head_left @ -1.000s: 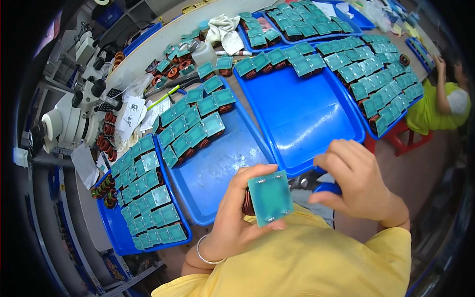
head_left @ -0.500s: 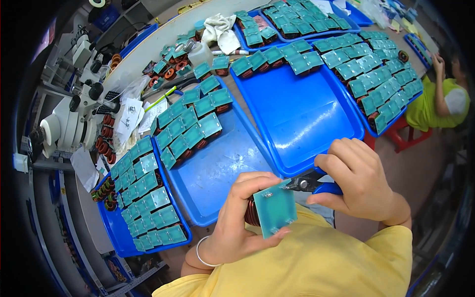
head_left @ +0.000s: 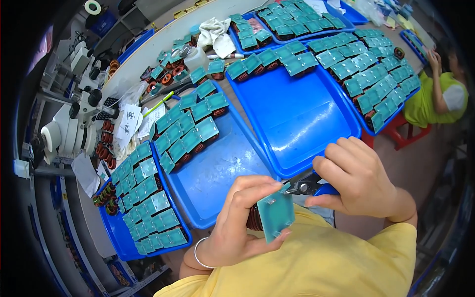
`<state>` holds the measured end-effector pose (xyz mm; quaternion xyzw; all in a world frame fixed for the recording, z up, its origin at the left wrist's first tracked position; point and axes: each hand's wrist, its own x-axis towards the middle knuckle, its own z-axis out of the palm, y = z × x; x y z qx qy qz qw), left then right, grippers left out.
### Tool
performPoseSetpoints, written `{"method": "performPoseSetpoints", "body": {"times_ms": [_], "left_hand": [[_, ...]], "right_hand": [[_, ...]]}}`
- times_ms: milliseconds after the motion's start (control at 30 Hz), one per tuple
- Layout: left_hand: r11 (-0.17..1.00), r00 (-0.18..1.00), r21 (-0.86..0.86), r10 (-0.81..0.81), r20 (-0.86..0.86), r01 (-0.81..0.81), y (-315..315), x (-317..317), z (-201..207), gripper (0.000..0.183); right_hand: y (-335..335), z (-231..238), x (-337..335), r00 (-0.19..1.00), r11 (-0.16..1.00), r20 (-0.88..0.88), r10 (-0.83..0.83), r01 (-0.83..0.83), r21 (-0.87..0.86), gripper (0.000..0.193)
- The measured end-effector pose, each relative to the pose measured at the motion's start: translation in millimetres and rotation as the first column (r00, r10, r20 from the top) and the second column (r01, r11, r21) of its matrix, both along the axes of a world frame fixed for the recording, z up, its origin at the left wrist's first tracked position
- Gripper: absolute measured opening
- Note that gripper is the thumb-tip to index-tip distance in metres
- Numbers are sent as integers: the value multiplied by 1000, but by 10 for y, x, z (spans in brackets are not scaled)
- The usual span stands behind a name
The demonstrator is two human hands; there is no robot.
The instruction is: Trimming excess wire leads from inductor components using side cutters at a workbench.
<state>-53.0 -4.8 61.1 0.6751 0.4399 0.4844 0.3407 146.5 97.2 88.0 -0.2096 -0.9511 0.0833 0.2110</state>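
Observation:
My left hand (head_left: 235, 225) grips a green circuit board (head_left: 276, 214) by its edges, its flat face with small metal pins turned to the right. Behind the board shows a dark red-brown wound coil (head_left: 255, 218), partly covered by my fingers. In my right hand (head_left: 354, 180) is a pair of blue-handled cutters (head_left: 324, 189), fingers wrapped round the handles. The dark cutter jaws touch or nearly touch the board's upper right corner, near a pin there; whether they are closed on it I cannot tell.
Ahead lie a blue tray (head_left: 307, 119) and a duller blue tray (head_left: 217, 173), both partly filled with similar boards. Full trays flank them at left (head_left: 148, 208) and right (head_left: 373, 81). Microscopes (head_left: 64, 126) stand at far left. A person in yellow-green (head_left: 443, 99) sits at right.
The board has tilted slightly and shifted a little down and left, with my left hand. The cutters stay at its upper corner. The whole view has moved slightly.

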Motion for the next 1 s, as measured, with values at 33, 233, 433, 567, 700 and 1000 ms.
{"method": "performPoseSetpoints", "body": {"times_ms": [33,233,433,567,700,1000], "left_hand": [[1000,1000,5,-1,-9,1,7,6,0,67],[982,997,-187,20,-72,-33,15,58,18,66],[931,992,-352,-61,110,96,20,53,-11,62],[926,984,-358,-60,167,118,11,79,-7,63],[964,996,-255,-57,72,73,28,100,-35,64],[988,998,-147,-52,-31,46,48,104,-18,68]], "right_hand": [[4,-30,4,1000,1000,-12,-3,3,17,37],[9,-317,67,998,996,-62,-4,-2,-90,46],[-10,-327,77,981,977,-193,-30,-12,-212,45],[-33,-220,50,987,985,-152,-52,25,-170,45],[-58,-172,58,992,986,-112,-54,35,-165,45],[-58,-100,64,996,995,-84,-27,19,-98,45]]}}
